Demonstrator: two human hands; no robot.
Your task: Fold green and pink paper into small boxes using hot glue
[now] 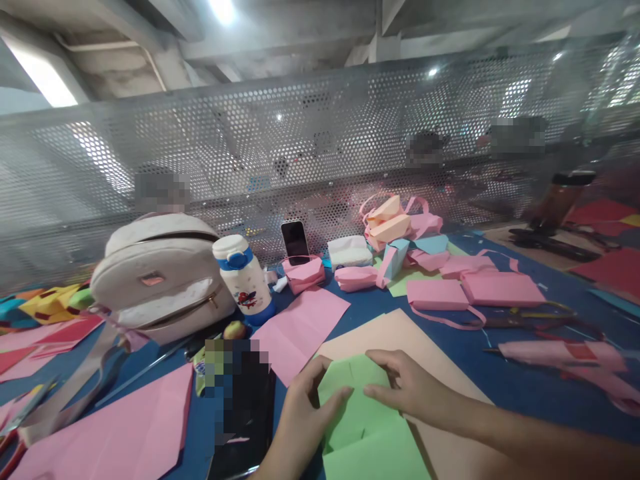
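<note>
A folded sheet of light green paper (353,417) is between my two hands, with creases across it and its top corners angled. My left hand (313,407) grips its left edge, thumb lying on the face and fingers behind. On the right edge, my right hand (400,383) pinches the same paper near the top, thumb in front. Beneath it lies a larger peach paper sheet (425,340) on the blue tabletop (455,353). The paper's lower part runs out of the picture.
Left: a white backpack (160,280), a bottle (244,280), pink paper (115,427) and scissors (20,420). A dark phone (250,407) lies beside my left hand. Folded pink paper bags (437,297) and a pink glue gun (560,353) are right. A perforated metal panel (310,147) stands behind.
</note>
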